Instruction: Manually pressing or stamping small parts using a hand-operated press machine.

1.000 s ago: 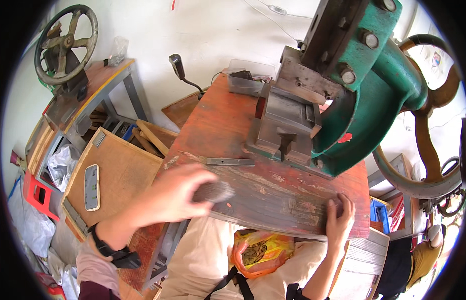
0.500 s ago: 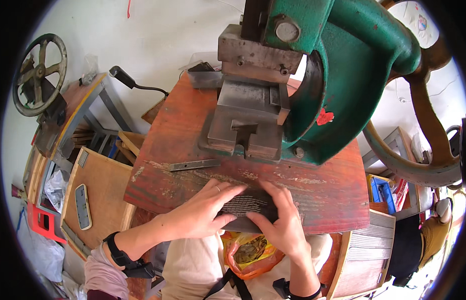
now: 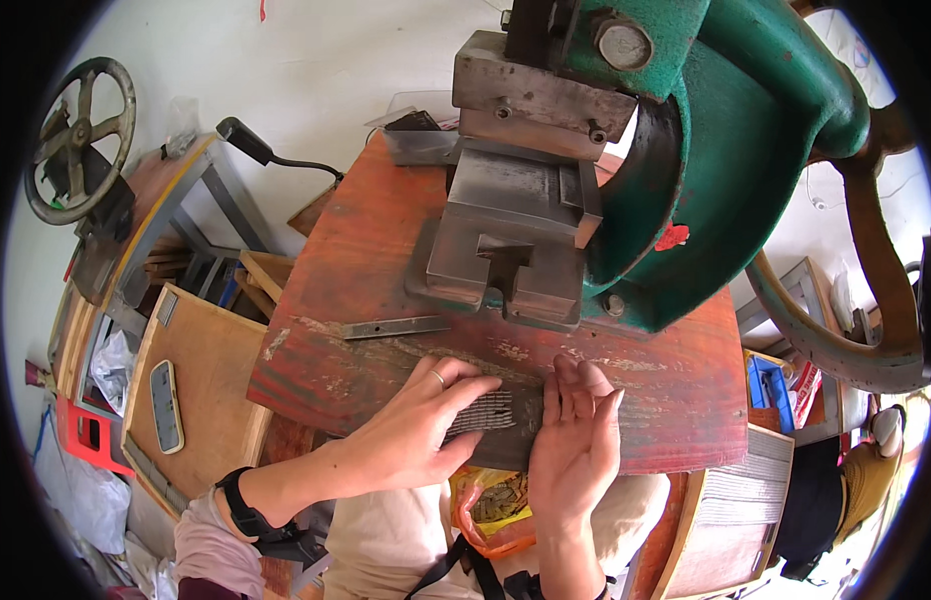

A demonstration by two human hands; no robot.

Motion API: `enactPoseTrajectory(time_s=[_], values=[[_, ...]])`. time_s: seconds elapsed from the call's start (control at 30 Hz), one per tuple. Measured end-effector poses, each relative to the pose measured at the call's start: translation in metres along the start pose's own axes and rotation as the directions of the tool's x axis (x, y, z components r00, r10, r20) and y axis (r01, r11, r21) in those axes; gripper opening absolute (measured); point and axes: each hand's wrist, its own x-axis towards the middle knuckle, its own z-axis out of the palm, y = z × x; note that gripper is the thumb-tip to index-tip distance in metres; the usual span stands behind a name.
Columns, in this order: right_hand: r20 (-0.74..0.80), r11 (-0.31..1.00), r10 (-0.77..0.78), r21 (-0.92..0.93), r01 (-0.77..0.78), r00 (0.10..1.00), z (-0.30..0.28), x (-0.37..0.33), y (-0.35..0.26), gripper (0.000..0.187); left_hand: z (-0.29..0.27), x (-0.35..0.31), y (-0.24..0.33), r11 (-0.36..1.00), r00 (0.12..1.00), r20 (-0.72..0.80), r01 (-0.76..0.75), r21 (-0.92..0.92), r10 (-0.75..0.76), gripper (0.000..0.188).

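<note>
On the near edge of the worn reddish wooden table (image 3: 331, 250) lies a row of thin grey strips (image 3: 483, 412), packed side by side on a dark patch of wood. My left hand (image 3: 416, 420) closes over its left end, fingers at the far side and thumb at the near side. To the right, my right hand (image 3: 581, 440) stands on edge, palm turned toward the strips, fingers stretched out and holding nothing. Beyond my left hand rests a flat metal bar (image 3: 396, 327). The strips' left end is hidden under my left hand.
A green hand press (image 3: 726, 190) with a slotted steel die block (image 3: 516, 250) fills the table's far side. An orange plastic bag (image 3: 476, 535) of small pieces sits in my lap. At left, a phone (image 3: 167, 405) lies on a wooden board (image 3: 216, 370); at right is a wooden tray (image 3: 691, 520) of strips.
My right hand has come off the strips, moved slightly right and turned its palm inward. My left hand stays at the strips, which now sit in a tighter, straighter row. The view has shifted slightly.
</note>
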Motion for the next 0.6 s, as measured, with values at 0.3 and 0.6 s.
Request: enactPoseTrajectory(time_s=[0.3, 0.6], values=[[0.127, 0.971, 0.182, 0.133, -0.199, 0.975, 0.013, -0.009, 0.011, 0.049, -0.004, -0.004, -0.001, 1.0, 0.999, -0.045, 0.028, 0.013, -0.027, 0.057], [0.124, 0.942, 0.205, 0.246, -0.23, 0.971, 0.02, -0.008, 0.017, 0.047, -0.01, -0.011, -0.004, 1.0, 0.999, -0.045, 0.015, 0.001, -0.015, 0.06]])
